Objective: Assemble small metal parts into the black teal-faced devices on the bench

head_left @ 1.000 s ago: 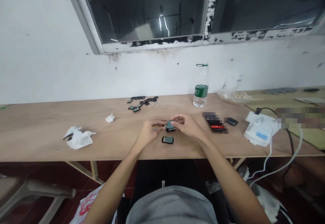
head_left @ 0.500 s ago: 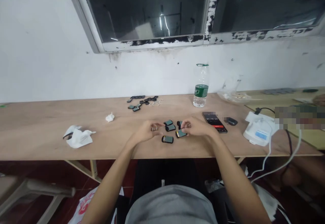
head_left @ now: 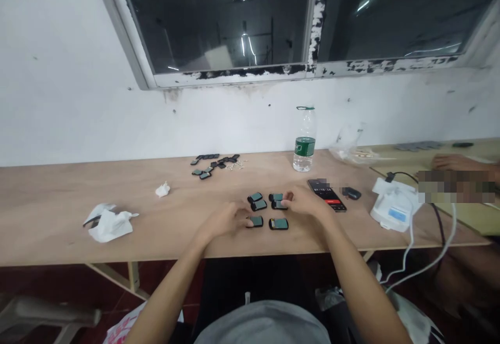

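Several small black pieces with grey-green faces lie on the wooden table (head_left: 175, 229) in front of me. My left hand (head_left: 230, 219) touches the left edge of the front left piece (head_left: 255, 221), thumb and fingers closed around that edge. My right hand (head_left: 299, 201) pinches the right end of a piece (head_left: 278, 205) in the right group. Another piece (head_left: 275, 196) lies just behind it. The front right piece (head_left: 278, 224) lies flat, untouched. Two more pieces, one (head_left: 255, 197) behind the other (head_left: 259, 205), lie between my hands, at the back left.
Further black pieces (head_left: 221, 163) and small white bits (head_left: 236, 166) lie near the wall. Around stand or lie a bottle (head_left: 304, 146), phone (head_left: 327, 195), dark object (head_left: 351, 193), white device (head_left: 394, 206), crumpled tissues (head_left: 113, 224) and plastic bag (head_left: 355, 152). Another person's hand (head_left: 453, 163) rests at right.
The front right piece now lies apart, nearer the table edge. My right hand has moved off it to the piece behind. My left hand has come down to the front left piece. The view has shifted slightly.
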Demonstrator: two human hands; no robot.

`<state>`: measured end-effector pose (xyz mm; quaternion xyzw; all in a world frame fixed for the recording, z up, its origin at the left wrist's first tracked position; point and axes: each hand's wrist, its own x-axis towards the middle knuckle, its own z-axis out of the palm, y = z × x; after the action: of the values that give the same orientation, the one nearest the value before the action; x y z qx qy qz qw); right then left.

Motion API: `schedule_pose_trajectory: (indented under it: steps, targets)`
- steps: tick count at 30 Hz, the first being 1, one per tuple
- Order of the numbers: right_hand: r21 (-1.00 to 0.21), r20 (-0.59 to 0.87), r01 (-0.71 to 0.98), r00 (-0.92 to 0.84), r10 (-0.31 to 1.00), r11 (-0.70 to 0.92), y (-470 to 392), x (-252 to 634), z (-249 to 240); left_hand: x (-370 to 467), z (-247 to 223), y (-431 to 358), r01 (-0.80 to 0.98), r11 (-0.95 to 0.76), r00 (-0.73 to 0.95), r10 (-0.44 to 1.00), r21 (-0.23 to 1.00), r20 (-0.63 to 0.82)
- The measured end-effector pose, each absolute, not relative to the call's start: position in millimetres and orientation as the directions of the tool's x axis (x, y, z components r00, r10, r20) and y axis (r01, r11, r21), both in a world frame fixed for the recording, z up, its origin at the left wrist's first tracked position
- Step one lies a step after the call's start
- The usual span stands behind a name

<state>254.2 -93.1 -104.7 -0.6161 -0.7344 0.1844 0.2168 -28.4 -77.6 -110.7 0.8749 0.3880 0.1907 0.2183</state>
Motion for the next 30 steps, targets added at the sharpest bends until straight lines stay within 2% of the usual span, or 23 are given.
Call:
schedule_pose_trajectory:
  steps: [4, 9, 14, 19, 23, 30]
  targets:
    - [-0.47, 0.074, 0.878, -0.068, 0.995, 0.095, -82.5, 258.4, -119.3, -53.3, -105.4, -60.6, 0.648, -0.529, 0.497, 0.839, 0.548, 0.222]
    - [-0.455, 0.034, 0.888, -0.056, 0.998, 0.066, -76.0, 259.7, -126.1, -80.2, -103.2, -42.7, 0.816, -0.382, 0.359, 0.923, 0.435, 0.136]
    - [-0.487, -0.009, 0.868, -0.118, 0.993, 0.099, -76.2, 262.5, -119.4, -84.5, -106.7, -38.6, 0.831, -0.35, 0.369, 0.928, 0.433, 0.043]
    - [-0.546, -0.028, 0.83, -0.153, 0.988, 0.113, -74.4, 267.1, -119.9, -80.4, -116.1, -37.9, 0.804, -0.359, 0.365, 0.927, 0.473, 0.083]
    - [-0.529, -0.013, 0.832, -0.201, 0.98, 0.163, -74.1, 267.4, -121.5, -79.8, -121.2, -35.2, 0.8, -0.374, 0.375, 0.922, 0.469, 0.094]
    - [-0.535, -0.004, 0.833, -0.17, 0.985, 0.142, -72.8, 261.6, -123.9, -83.1, -132.8, -25.4, 0.772, -0.429, 0.42, 0.898, 0.468, 0.129]
